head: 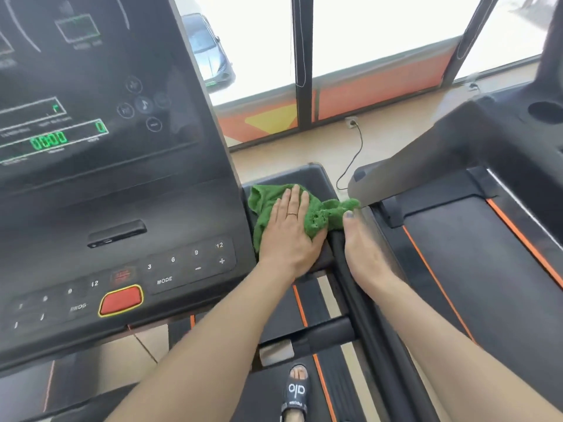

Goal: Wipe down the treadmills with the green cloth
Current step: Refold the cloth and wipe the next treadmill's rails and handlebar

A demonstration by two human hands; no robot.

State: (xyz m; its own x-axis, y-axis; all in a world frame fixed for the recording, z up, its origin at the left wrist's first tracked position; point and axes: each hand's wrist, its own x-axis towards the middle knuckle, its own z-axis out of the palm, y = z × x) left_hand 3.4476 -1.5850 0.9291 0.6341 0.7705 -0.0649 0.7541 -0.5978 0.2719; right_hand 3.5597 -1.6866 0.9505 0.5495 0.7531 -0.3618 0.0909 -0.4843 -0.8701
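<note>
Left hand [291,229] flat, fingers straight, pressing the green cloth [307,213] onto the black motor cover [307,175] at the front of the near treadmill [304,303], just right of its console [100,178]. Right hand [362,251] resting along the black handrail [365,300], thumb by the cloth's bunched right end; fingers hidden, so grip cannot be told. Second treadmill [457,254] alongside on the right. Sandalled foot [296,391] on the belt below. Windows [380,35] ahead.

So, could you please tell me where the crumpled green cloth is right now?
In the head view, the crumpled green cloth lies just right of the black treadmill console, pressed flat under the left hand, beside the right hand.
</note>
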